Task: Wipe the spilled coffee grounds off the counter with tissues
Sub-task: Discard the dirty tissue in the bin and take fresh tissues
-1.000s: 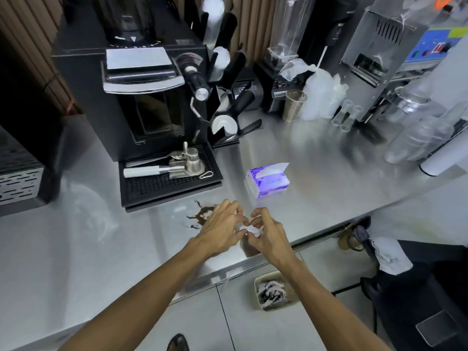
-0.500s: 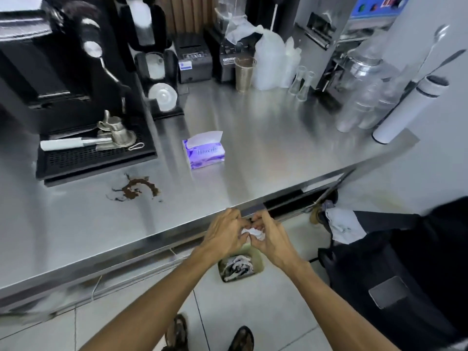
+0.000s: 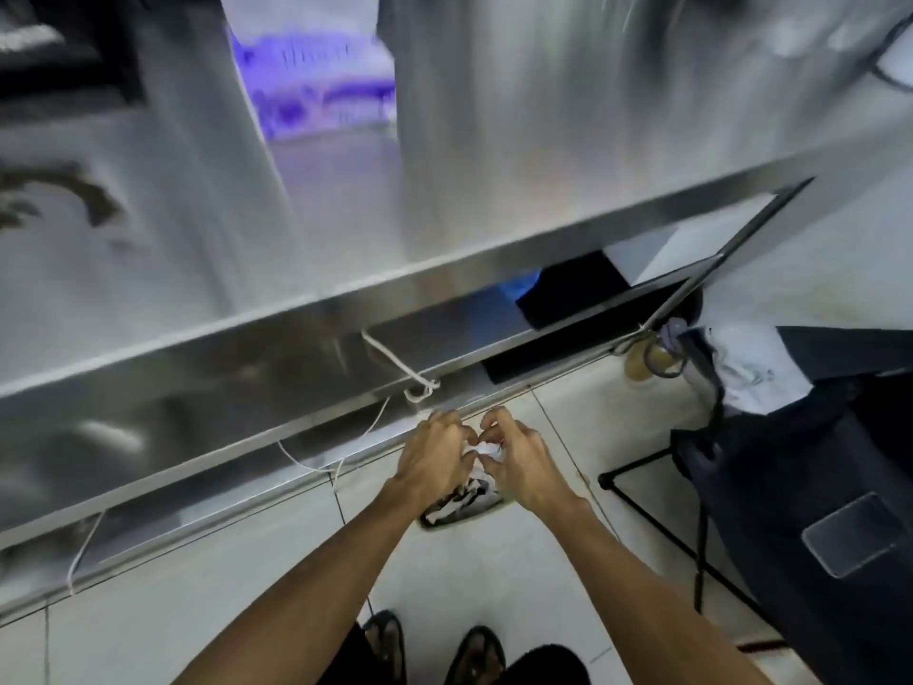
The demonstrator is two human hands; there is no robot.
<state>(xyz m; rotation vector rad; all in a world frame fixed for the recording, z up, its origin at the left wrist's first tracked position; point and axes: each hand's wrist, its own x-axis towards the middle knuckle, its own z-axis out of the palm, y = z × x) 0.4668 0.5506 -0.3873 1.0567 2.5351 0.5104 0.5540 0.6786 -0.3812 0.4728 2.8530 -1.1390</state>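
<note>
The steel counter (image 3: pixel 543 140) fills the upper view, blurred. A dark bag (image 3: pixel 815 487) hangs on a black stand at the right, on the floor side. A purple tissue pack (image 3: pixel 316 86) sits mid-counter, and brown coffee grounds (image 3: pixel 74 190) lie well apart toward the left. Below the counter's front edge, a small bin (image 3: pixel 459 506) of crumpled paper stands on the floor. Above it the left hand (image 3: pixel 435 457) and right hand (image 3: pixel 523 462) meet, fingers curled, pinching a white tissue wad (image 3: pixel 486 449).

The worktop (image 3: pixel 494 140) was stainless steel, smooth and shiny, with smeary reflections all over. The spilled coffee grounds (image 3: pixel 94 200) looked matt and gritty on it. The tissue pack (image 3: pixel 321 76) had a glossy purple plastic wrap, pretty blurred though. The crumpled tissue (image 3: pixel 486 449) was soft white paper. Down below, the floor (image 3: pixel 494 575) was pale smooth tile with a slight sheen, and the dark bag (image 3: pixel 815 487) looked like matt cloth.
</note>
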